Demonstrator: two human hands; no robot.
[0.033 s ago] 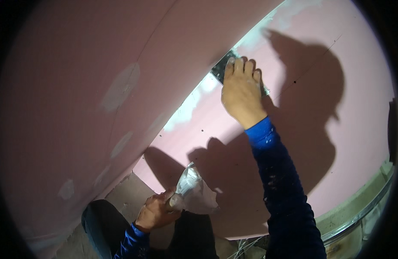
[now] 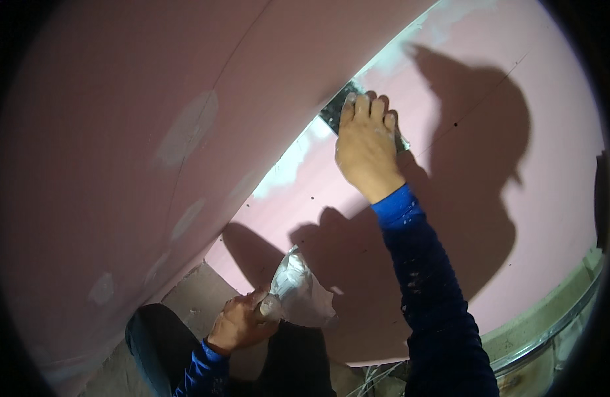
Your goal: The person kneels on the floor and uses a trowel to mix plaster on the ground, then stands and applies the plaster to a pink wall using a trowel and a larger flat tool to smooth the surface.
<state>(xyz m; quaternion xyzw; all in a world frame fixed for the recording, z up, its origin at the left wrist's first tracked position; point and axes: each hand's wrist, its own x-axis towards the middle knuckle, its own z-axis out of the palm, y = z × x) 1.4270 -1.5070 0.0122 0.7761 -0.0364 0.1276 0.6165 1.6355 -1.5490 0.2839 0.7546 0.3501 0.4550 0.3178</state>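
Observation:
My right hand (image 2: 369, 149) presses a dark flat scraper blade (image 2: 332, 114) against the pink board (image 2: 252, 228), its fingers spread over the blade. One end of the blade meets the corner line where two pink surfaces join. Pale filler (image 2: 282, 172) lies in a strip along that corner, below and above the blade. Lower down, my left hand (image 2: 242, 323) is closed around the handle of a putty knife (image 2: 295, 291). Its broad blade, coated with whitish filler, points up and right, apart from the board as far as I can tell.
The other pink surface (image 2: 120, 165) fills the left side, with dried filler patches (image 2: 192, 126) and a thin seam. At lower right runs a curved metal rim (image 2: 539, 344). Loose pale wires (image 2: 371, 380) lie at the bottom. My dark-clothed knee (image 2: 156, 344) is at lower left.
My right hand and the scraper have shifted slightly left and down along the corner. The left hand with the putty knife stays nearly still.

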